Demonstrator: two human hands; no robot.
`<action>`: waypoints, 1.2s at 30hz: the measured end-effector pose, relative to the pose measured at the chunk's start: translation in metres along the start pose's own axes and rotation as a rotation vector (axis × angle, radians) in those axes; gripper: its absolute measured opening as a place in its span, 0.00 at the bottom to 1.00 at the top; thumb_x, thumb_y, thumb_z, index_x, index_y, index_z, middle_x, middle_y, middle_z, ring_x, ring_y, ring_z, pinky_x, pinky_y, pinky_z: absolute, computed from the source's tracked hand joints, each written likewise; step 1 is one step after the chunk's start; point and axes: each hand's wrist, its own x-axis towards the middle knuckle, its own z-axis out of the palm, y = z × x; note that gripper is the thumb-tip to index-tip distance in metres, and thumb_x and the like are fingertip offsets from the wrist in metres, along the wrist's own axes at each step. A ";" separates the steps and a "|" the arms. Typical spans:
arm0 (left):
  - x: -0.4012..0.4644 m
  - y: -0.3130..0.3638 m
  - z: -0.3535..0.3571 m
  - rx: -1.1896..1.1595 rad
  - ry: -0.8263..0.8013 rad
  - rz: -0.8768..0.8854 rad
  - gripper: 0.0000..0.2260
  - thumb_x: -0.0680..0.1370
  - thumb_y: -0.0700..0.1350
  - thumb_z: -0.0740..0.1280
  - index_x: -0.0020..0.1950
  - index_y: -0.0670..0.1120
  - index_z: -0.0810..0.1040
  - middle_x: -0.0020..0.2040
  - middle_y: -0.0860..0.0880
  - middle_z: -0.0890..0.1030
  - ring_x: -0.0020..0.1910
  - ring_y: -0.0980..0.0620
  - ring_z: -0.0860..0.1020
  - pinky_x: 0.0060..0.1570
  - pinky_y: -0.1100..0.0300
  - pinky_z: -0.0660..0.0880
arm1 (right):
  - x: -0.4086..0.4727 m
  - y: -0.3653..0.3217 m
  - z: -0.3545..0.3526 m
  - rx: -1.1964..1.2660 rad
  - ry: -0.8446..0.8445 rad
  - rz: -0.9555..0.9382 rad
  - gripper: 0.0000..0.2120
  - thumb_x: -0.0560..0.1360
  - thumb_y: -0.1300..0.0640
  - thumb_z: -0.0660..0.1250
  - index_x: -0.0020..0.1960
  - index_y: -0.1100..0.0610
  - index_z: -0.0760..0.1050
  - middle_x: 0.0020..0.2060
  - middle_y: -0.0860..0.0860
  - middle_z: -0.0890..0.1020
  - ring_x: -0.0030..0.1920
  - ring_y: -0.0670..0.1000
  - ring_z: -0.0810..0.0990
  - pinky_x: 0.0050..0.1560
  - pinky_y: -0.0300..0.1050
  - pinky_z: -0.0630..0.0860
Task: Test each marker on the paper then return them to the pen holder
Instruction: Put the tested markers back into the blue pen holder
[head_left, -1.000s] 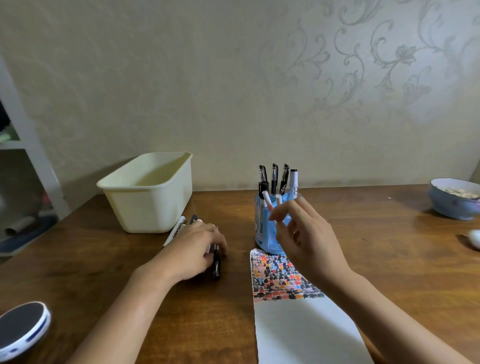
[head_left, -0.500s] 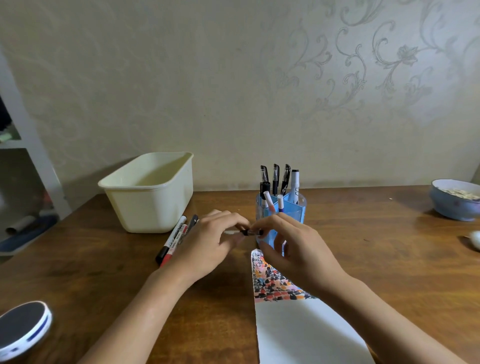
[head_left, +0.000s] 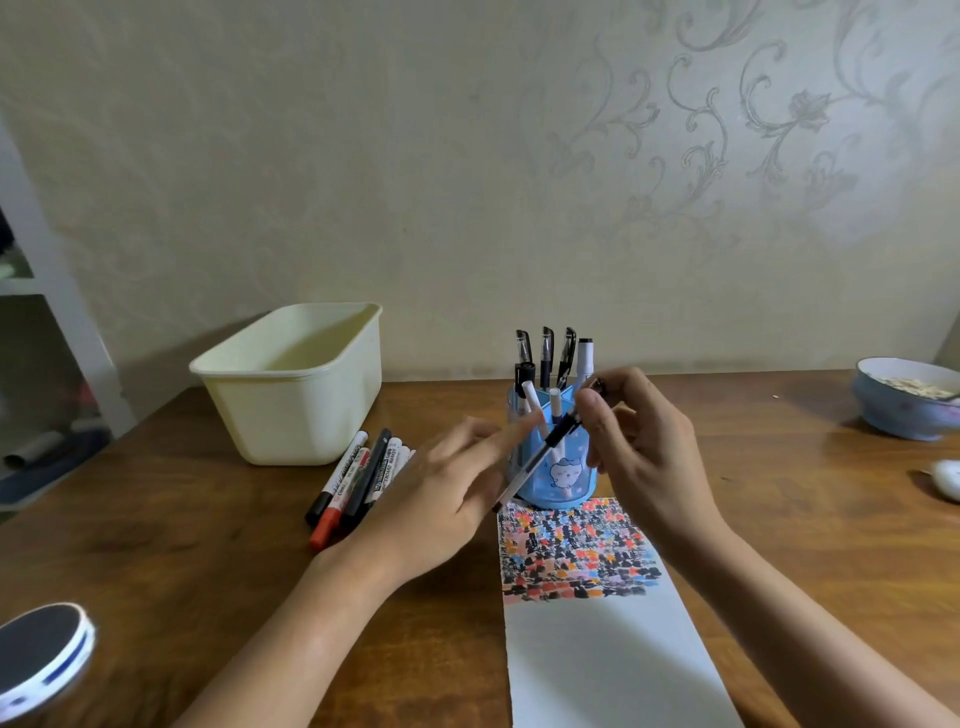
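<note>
- Directly before the blue plastic pen holder (head_left: 551, 470), the right hand (head_left: 644, 447) pinches a slim black-capped pen (head_left: 545, 452), tilted, tip low toward the left.
- Left hand (head_left: 441, 493), left of the holder, fingers straight, grasping nothing.
- White paper with coloured test marks (head_left: 576, 551) touches the holder's base.
- Loose markers (head_left: 353, 483) lie farther left, near a cream plastic tub (head_left: 291, 384).

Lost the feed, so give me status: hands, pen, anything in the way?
Right hand pinches pen, tip down over paper. Left hand open, off the pen. Holder right behind; path to paper looks clear.
</note>
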 end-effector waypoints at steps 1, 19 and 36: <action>0.000 -0.001 0.002 0.042 -0.014 0.005 0.32 0.83 0.43 0.61 0.78 0.69 0.50 0.65 0.58 0.70 0.64 0.60 0.68 0.61 0.68 0.69 | 0.000 0.001 -0.001 -0.002 0.007 0.003 0.06 0.80 0.50 0.64 0.49 0.52 0.75 0.37 0.45 0.80 0.34 0.49 0.79 0.34 0.49 0.78; -0.001 -0.010 0.006 0.087 0.069 -0.098 0.32 0.81 0.48 0.63 0.78 0.66 0.49 0.68 0.59 0.67 0.65 0.58 0.70 0.61 0.60 0.74 | 0.012 0.008 -0.016 0.027 0.173 -0.025 0.06 0.85 0.55 0.59 0.50 0.52 0.72 0.30 0.46 0.78 0.29 0.50 0.76 0.30 0.45 0.73; -0.001 -0.011 0.005 0.081 0.046 -0.109 0.34 0.82 0.48 0.63 0.78 0.68 0.45 0.67 0.61 0.66 0.63 0.61 0.70 0.56 0.66 0.72 | 0.020 0.009 -0.024 0.048 0.303 -0.036 0.08 0.84 0.50 0.55 0.53 0.52 0.69 0.30 0.47 0.78 0.28 0.54 0.76 0.32 0.55 0.73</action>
